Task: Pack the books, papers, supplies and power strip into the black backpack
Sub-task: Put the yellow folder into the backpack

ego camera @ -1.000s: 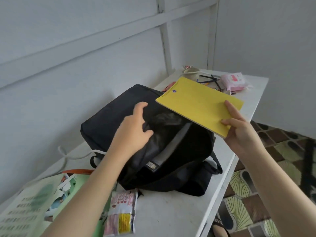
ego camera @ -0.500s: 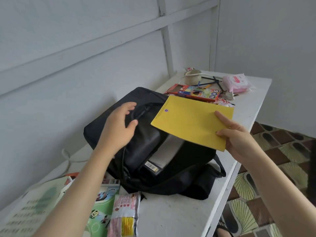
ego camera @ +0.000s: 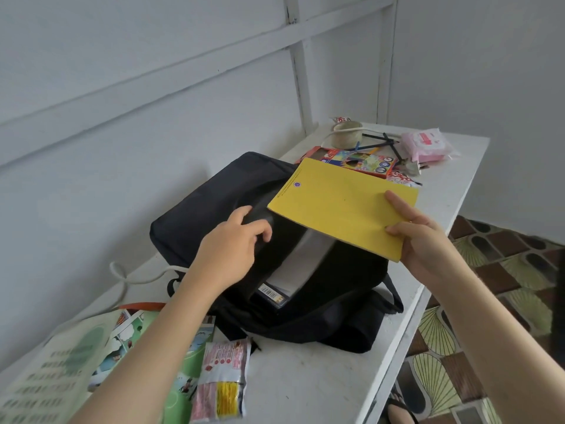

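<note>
The black backpack (ego camera: 214, 191) lies on the white table (ego camera: 305, 387), its mouth open toward me. A white-edged book with a barcode (ego camera: 301, 264) sits inside it. My left hand (ego camera: 232, 249) grips the upper flap of the opening and holds it up. My right hand (ego camera: 419, 237) pinches the near corner of a yellow book (ego camera: 339, 203), held tilted just above the opening. A white cord (ego camera: 131, 276) runs along the wall behind the backpack.
At the near left lie green illustrated books (ego camera: 76, 362) and a pink and yellow packet (ego camera: 221, 384). Beyond the backpack are a coloured pencil box (ego camera: 363, 162), a tape roll (ego camera: 347, 134), black pens (ego camera: 382, 142) and a pink tissue pack (ego camera: 425, 145). The table edge (ego camera: 406, 322) drops to patterned floor.
The yellow book has come down toward the backpack's opening. My left hand shifted along the flap, pulling the opening wider and exposing the book inside.
</note>
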